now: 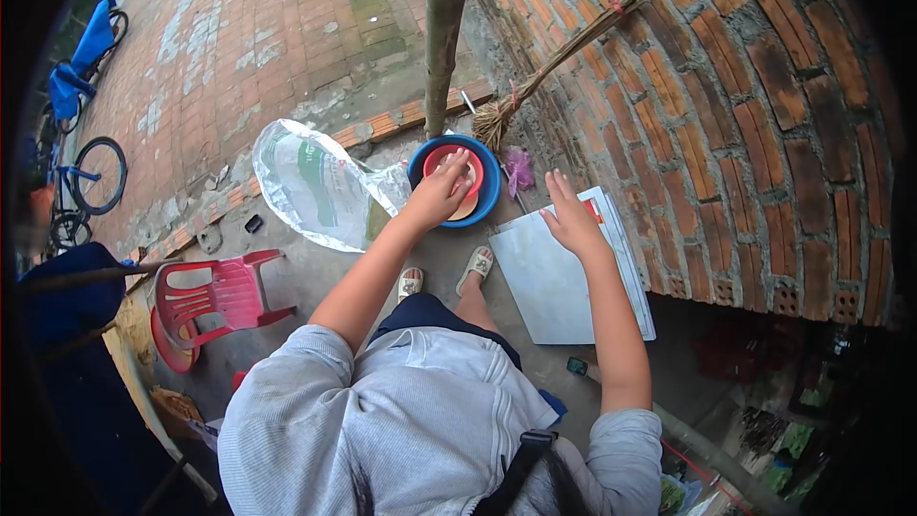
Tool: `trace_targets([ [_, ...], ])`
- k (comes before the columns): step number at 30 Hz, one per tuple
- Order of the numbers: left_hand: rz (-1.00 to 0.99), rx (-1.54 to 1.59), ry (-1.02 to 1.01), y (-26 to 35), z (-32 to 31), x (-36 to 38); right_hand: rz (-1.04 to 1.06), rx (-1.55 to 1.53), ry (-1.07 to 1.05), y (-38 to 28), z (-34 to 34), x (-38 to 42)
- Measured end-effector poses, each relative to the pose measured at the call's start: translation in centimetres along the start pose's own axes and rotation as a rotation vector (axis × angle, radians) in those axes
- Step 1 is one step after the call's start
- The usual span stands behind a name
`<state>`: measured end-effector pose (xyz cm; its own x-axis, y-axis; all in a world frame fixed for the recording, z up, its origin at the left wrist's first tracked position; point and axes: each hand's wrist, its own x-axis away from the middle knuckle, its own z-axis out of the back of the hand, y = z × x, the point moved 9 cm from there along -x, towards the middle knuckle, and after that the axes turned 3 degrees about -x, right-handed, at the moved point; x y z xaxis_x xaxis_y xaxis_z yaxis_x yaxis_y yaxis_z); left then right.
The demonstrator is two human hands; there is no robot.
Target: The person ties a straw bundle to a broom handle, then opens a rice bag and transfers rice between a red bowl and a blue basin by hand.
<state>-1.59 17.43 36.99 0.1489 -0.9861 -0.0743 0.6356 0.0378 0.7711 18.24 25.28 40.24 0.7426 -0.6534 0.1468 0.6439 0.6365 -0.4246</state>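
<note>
A grey tile stack (pixel 564 277) leans on the brick wall (pixel 764 124), steadied under the right hand (pixel 573 220), its grip spread flat. The left hand (pixel 441 193), fingers closed, holds the red bowl (pixel 458 161) inside the blue basin (pixel 489 193).

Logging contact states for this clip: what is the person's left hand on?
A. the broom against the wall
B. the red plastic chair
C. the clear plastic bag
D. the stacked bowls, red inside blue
D: the left hand rests on the red bowl nested in the blue bowl, while the right hand lies flat on the grey tiles.
</note>
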Motion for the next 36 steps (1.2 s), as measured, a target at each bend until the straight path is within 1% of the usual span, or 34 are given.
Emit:
trace_targets([
  [3, 0.06, -0.032, 0.037, -0.5, 0.2, -0.5, 0.124, -0.019, -0.048, 1.1, -0.1, -3.8],
  [5, 0.146, -0.043, 0.001, -0.9, 0.1, -0.8, 0.097, -0.112, -0.029, 3.0, 0.0, -6.5],
  [6, 0.151, -0.061, 0.017, -0.7, 0.3, -1.2, 0.097, -0.177, 0.015, 3.8, 0.1, -7.8],
  [7, 0.179, -0.082, 0.017, -0.4, 0.6, -1.5, 0.134, -0.193, 0.025, 4.3, 0.0, -8.9],
  [9, 0.288, -0.046, -0.001, -0.9, 0.5, -2.3, 0.066, -0.443, 0.149, 6.6, 0.0, -10.4],
  [10, 0.293, -0.086, 0.033, -0.6, 0.9, -2.5, 0.083, -0.464, 0.151, 6.9, -0.6, -11.0],
  [12, 0.262, -0.131, 0.104, -0.4, 1.4, -2.7, -0.001, -0.516, 0.119, 8.2, -2.4, -11.7],
  [14, 0.264, -0.121, 0.132, -0.6, 1.8, -2.9, 0.026, -0.503, 0.073, 8.3, -4.0, -12.3],
  [16, 0.335, -0.107, 0.126, -1.7, 1.8, -2.8, 0.049, -0.484, -0.001, 7.9, -5.0, -12.8],
  [19, 0.378, -0.092, 0.106, -3.5, 1.8, -3.3, 0.051, -0.528, 0.029, 8.1, -5.4, -14.1],
  [22, 0.392, -0.048, 0.082, -5.4, 1.5, -5.0, 0.006, -0.531, 0.049, 8.5, -5.5, -15.2],
  [24, 0.423, 0.003, 0.092, -7.1, 0.8, -5.9, -0.025, -0.52, 0.037, 8.7, -5.3, -15.3],
  [25, 0.423, 0.013, 0.078, -8.2, 0.1, -6.6, -0.042, -0.517, 0.035, 9.2, -5.7, -15.6],
  [27, 0.482, 0.122, 0.076, -10.8, -1.7, -7.3, -0.054, -0.523, 0.046, 10.4, -6.7, -15.9],
  [29, 0.528, 0.18, 0.071, -12.6, -3.8, -7.8, -0.115, -0.55, 0.035, 11.9, -8.1, -16.1],
  [31, 0.726, 0.508, 0.019, -16.5, -7.8, -7.5, -0.228, -0.562, -0.045, 13.9, -11.1, -16.1],
  [32, 0.76, 0.622, 0.08, -19.2, -10.2, -7.1, -0.233, -0.551, -0.047, 15.2, -13.1, -16.1],
  [33, 0.768, 0.622, 0.064, -20.5, -11.7, -7.2, -0.249, -0.555, -0.05, 16.3, -14.7, -16.0],
  [35, 1.151, 0.931, 0.084, -24.3, -16.9, -5.0, -0.44, -0.722, -0.109, 19.3, -18.8, -15.2],
  [36, 1.232, 1.067, 0.205, -28.4, -20.8, -3.4, -0.525, -0.721, -0.126, 20.4, -20.0, -14.7],
])
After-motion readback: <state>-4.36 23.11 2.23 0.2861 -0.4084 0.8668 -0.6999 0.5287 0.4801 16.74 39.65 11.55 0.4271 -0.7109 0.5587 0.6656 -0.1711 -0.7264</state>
